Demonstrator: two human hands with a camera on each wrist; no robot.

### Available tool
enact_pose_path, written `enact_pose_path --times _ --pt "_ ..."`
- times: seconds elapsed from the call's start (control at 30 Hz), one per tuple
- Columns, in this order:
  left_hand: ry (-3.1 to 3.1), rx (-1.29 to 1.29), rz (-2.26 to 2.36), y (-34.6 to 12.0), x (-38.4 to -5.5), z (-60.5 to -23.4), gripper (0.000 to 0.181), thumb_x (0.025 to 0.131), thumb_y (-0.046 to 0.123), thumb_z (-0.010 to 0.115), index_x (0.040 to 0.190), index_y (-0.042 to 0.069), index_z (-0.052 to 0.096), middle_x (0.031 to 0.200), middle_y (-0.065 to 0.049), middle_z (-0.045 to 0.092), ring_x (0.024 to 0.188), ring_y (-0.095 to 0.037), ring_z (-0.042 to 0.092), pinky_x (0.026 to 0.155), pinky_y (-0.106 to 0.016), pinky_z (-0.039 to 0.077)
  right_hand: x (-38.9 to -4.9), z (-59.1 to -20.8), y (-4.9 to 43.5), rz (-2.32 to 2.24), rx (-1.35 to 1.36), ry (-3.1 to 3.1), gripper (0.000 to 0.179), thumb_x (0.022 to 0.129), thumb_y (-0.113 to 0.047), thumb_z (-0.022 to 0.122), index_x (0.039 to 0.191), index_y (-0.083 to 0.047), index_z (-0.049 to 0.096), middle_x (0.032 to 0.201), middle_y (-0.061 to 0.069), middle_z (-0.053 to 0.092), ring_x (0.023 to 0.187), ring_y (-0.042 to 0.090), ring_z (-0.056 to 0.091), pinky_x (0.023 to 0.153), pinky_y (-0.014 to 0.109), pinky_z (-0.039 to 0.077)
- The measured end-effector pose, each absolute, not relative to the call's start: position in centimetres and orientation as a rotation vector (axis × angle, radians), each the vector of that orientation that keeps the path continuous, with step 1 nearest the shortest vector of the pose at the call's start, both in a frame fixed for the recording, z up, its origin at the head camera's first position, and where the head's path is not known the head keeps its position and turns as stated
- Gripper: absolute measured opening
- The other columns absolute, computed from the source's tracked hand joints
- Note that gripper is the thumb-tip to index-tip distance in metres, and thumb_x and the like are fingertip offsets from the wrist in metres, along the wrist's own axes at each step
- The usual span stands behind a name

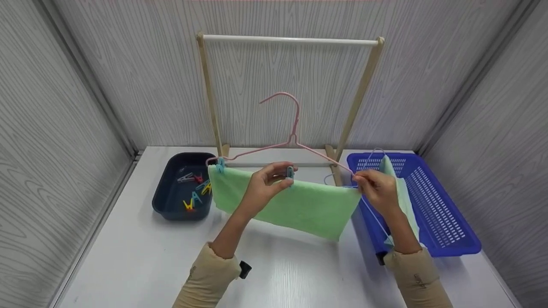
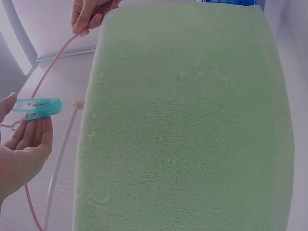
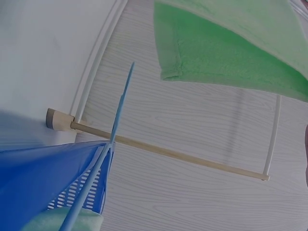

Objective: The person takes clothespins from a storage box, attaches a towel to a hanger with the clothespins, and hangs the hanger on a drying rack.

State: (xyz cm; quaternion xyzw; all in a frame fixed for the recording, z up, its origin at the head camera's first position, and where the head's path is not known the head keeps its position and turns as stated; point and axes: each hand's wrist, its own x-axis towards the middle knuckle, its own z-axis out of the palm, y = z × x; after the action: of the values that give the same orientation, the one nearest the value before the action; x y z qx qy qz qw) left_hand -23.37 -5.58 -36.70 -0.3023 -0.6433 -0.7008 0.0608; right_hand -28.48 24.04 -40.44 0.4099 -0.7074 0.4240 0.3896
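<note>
My left hand (image 1: 266,185) pinches a peg (image 1: 290,173); my right hand (image 1: 377,188) grips the hanger (image 1: 293,137) and the towel (image 1: 306,209), which hangs to its left. Loosening that grip could drop the unpegged corner.

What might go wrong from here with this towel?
The green towel could slip off the pink hanger: one teal clothespin fastens its left end, while the right hand holds the other. The left hand could drop the second clothespin it pinches. The blue hanger near the right hand might snag the towel.
</note>
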Motion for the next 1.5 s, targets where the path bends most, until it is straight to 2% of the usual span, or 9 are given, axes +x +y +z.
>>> enact_pose_path --times 0.4,0.77,1.13,1.5 --pt "-1.954 -0.896 -2.148 -5.39 -23.44 -37.11 0.036 0.088 -0.003 0.058 0.122 -0.013 0.049 0.116 -0.023 0.055 0.108 -0.028 0.052 0.093 -0.036 0.041 -28.72 -40.77 23.96 1.044 1.045 -1.777 0.030 0.089 -0.022 0.059 0.075 0.004 0.064 0.059 0.007 0.055 0.047 0.012 0.048 0.046 0.013 0.040" --pt "-1.934 -0.922 -2.149 -5.32 -23.42 -37.23 0.035 0.088 -0.005 0.057 0.121 -0.014 0.049 0.116 -0.025 0.055 0.108 -0.031 0.052 0.093 -0.037 0.041 -28.97 -41.10 23.98 1.035 1.064 -1.743 0.032 0.088 -0.023 0.059 0.073 0.005 0.062 0.060 0.010 0.057 0.045 0.017 0.050 0.047 0.012 0.041" --pt "-1.939 -0.910 -2.162 -5.20 -23.27 -36.91 0.035 0.088 -0.006 0.056 0.121 -0.015 0.048 0.116 -0.026 0.054 0.109 -0.034 0.051 0.093 -0.037 0.041 -28.96 -40.99 23.90 0.958 1.081 -1.729 0.033 0.089 -0.023 0.058 0.072 0.005 0.061 0.060 0.009 0.057 0.045 0.016 0.049 0.044 0.015 0.041" --pt "-1.941 -0.896 -2.188 -5.12 -23.14 -36.91 0.035 0.088 -0.006 0.056 0.121 -0.015 0.048 0.116 -0.026 0.054 0.109 -0.033 0.051 0.092 -0.036 0.042 -28.55 -40.92 23.76 0.977 1.010 -1.743 0.035 0.087 -0.026 0.059 0.072 0.005 0.063 0.061 0.010 0.059 0.045 0.020 0.051 0.051 0.010 0.042"
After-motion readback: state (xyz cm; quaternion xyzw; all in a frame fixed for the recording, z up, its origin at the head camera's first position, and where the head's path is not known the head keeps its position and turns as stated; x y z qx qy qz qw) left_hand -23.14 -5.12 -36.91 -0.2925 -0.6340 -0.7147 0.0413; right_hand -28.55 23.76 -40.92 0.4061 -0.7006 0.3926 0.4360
